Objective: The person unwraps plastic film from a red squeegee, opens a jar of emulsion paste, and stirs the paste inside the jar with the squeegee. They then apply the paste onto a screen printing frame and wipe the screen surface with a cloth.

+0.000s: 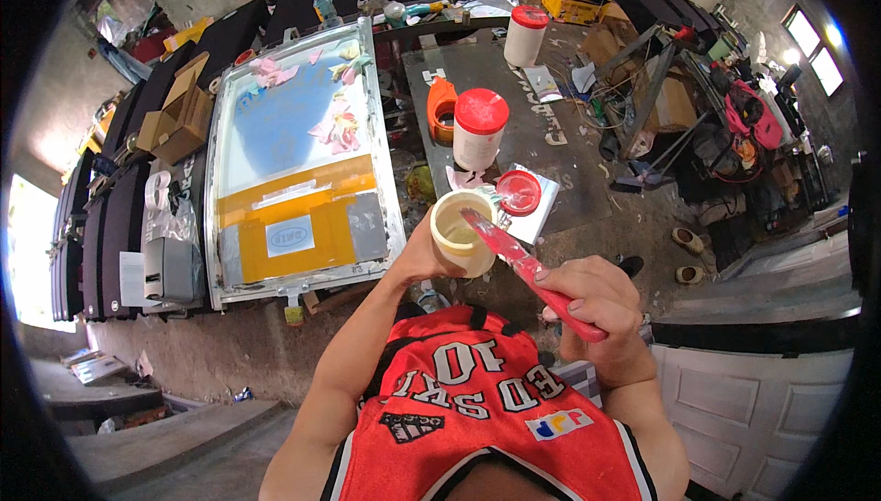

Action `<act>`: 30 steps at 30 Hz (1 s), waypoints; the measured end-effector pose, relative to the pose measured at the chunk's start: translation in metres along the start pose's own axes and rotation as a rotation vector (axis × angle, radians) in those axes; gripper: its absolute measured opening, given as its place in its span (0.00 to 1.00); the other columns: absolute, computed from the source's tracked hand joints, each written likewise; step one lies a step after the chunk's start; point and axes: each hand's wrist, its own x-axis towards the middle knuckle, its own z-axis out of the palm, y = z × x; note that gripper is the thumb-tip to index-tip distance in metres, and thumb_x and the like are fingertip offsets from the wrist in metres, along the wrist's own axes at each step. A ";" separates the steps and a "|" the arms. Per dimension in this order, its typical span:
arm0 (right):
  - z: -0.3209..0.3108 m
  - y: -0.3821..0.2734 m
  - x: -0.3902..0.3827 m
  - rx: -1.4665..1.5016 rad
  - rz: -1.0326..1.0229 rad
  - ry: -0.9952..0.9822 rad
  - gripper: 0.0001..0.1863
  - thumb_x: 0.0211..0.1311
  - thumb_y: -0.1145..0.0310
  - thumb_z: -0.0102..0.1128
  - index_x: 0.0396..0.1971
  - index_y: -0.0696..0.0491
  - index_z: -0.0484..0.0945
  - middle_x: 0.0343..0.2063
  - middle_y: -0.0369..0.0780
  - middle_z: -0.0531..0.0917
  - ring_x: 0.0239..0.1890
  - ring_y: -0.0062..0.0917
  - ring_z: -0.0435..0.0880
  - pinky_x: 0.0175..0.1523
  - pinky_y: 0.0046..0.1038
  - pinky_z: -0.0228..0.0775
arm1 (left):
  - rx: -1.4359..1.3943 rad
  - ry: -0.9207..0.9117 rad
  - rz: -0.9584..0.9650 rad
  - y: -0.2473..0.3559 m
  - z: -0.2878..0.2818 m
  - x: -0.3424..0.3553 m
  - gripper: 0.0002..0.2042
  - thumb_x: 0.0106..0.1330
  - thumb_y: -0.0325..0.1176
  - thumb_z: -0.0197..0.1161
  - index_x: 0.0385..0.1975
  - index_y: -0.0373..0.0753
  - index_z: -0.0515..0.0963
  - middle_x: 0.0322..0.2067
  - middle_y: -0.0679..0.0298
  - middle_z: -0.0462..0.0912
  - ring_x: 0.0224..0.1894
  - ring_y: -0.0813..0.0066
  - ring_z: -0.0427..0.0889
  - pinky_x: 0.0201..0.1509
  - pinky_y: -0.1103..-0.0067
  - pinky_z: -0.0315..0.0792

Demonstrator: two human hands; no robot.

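Observation:
My left hand (424,249) is closed round an open cream plastic container (466,258). My right hand (601,299) grips a red spatula (514,258) smeared with pale paste, its tip over the container's mouth. Just beyond, a loose red lid (519,191) lies on a small white pad (537,221). A white jar with a red cap (477,139) stands behind it, beside an orange plastic tool (440,111). To the left, a framed screen (298,226) has yellow tape, a pale sheet and pink paper scraps on it.
Another red-capped jar (526,42) stands at the back of the dark board (587,198). Cardboard boxes (170,116) and black panels line the left. A cluttered metal stand (661,88) is at right, with shoes (688,239) on the floor and a white panelled door (734,409) low right.

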 end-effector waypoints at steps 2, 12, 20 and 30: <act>-0.002 0.004 0.006 0.015 0.021 -0.009 0.22 0.59 0.72 0.64 0.46 0.53 0.60 0.40 0.53 0.84 0.31 0.41 0.85 0.33 0.36 0.77 | 0.030 -0.027 -0.012 0.004 0.001 0.000 0.58 0.25 0.26 0.83 0.68 0.38 0.60 0.63 0.61 0.71 0.67 0.67 0.69 0.73 0.67 0.61; 0.002 0.009 0.005 0.018 0.161 -0.003 0.25 0.53 0.82 0.66 0.44 0.49 0.63 0.38 0.47 0.86 0.32 0.40 0.86 0.39 0.36 0.79 | 0.021 -0.072 -0.005 0.016 0.008 -0.001 0.56 0.28 0.25 0.81 0.67 0.37 0.60 0.63 0.60 0.71 0.66 0.66 0.70 0.73 0.67 0.61; 0.045 0.049 -0.006 0.115 0.189 -0.086 0.17 0.54 0.83 0.60 0.43 0.54 0.69 0.43 0.46 0.84 0.37 0.40 0.84 0.42 0.38 0.78 | 0.211 0.042 0.073 0.012 0.011 -0.001 0.52 0.33 0.27 0.82 0.66 0.35 0.61 0.60 0.57 0.73 0.64 0.65 0.72 0.70 0.69 0.63; 0.054 0.056 -0.014 0.081 0.206 -0.127 0.17 0.54 0.82 0.60 0.42 0.54 0.68 0.42 0.46 0.84 0.36 0.42 0.84 0.42 0.37 0.78 | 0.263 0.092 0.090 -0.010 0.012 0.005 0.51 0.37 0.29 0.82 0.66 0.35 0.60 0.60 0.57 0.72 0.63 0.65 0.72 0.69 0.70 0.64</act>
